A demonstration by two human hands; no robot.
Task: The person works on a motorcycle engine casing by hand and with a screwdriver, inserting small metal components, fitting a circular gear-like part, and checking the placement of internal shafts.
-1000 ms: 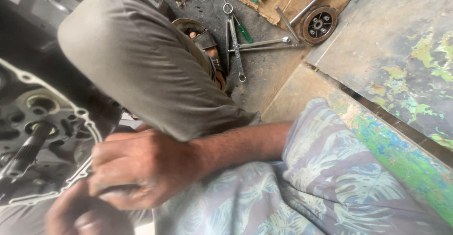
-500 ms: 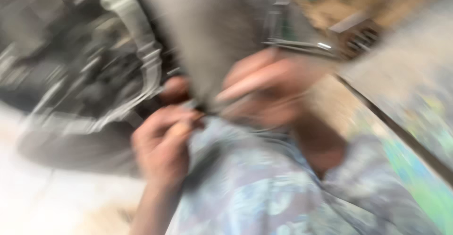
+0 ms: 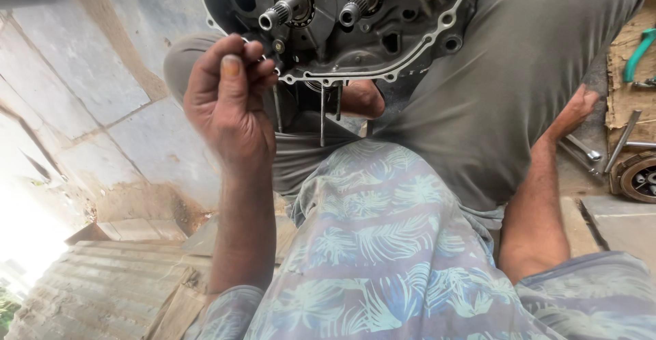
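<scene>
Concrete floor [image 3: 116, 87], grey slabs with stained joints, fills the background; planks and corrugated sheet lie at lower left of frame.

Head view, single camera, looking down over a leaf-print shirt [image 3: 369, 244]. Landmark for all positions: engine case [image 3: 342, 19], a dark open crankcase half with a pale gasket rim, resting between the person's knees in grey trousers [image 3: 519, 94]. Judged: the knees brace it so the open face stays turned toward the person.

- Two splined shafts [image 3: 287, 8] stand out of the case face, side by side, near its centre.
- Long thin studs [image 3: 322, 111] hang from the case's lower rim.
- Left hand [image 3: 229, 101]: raised just below and left of the case, fingers bunched narrow, tips pinched together close to the rim. Whatever it pinches is too small to identify; possibly a small fastener. Slight motion blur on the hand.
- Right hand [image 3: 577, 107]: well to the right of the case, behind the knee, reaching toward the floor. Fingers are mostly hidden; cannot tell whether open or closed, nor whether it holds anything.
- Beside the right hand: a spanner [image 3: 581, 150] and a round toothed metal part [image 3: 639, 176]. Green-handled pliers [image 3: 639, 53] lie further up on cardboard.
</scene>
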